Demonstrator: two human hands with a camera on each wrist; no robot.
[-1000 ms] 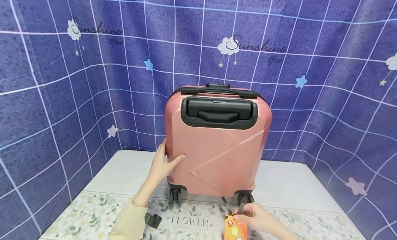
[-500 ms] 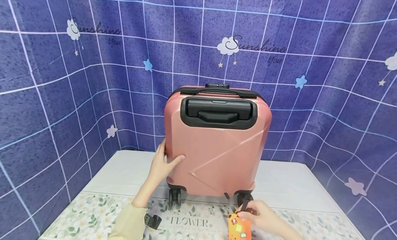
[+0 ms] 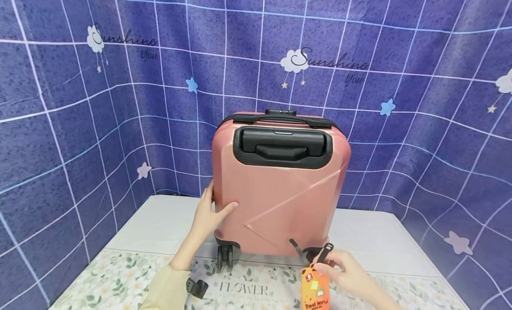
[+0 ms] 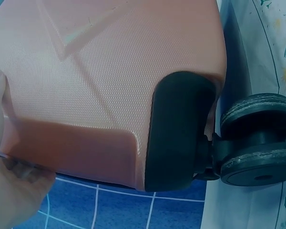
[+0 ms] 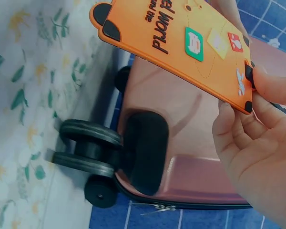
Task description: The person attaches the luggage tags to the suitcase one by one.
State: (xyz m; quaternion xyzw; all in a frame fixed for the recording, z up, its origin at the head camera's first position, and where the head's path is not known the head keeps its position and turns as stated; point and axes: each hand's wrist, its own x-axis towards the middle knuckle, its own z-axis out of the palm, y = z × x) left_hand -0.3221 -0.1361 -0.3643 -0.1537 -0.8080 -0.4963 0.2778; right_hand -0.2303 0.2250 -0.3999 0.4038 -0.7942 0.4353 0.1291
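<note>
Head view: right hand (image 3: 347, 271) pinches the flat orange rubbery luggage tag (image 3: 315, 287) up top, by the pink hard-shell suitcase's (image 3: 276, 199) lower right — left hand (image 3: 209, 215) grips its side, so brace gently.

A purple-blue gridded curtain (image 3: 248, 90) hangs behind and beside a white surface (image 3: 172, 216) with a flowered front strip (image 3: 116, 274).

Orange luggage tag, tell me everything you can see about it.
The orange luggage tag looks like flat, rubbery plastic, with black corners, "Travel World" lettering and red, yellow and green picture patches. Its black strap shows two separate ends, one with a buckle. The right hand pinches the tag's top edge, holding it roughly upright in the head view, in front of the pink suitcase.
</note>
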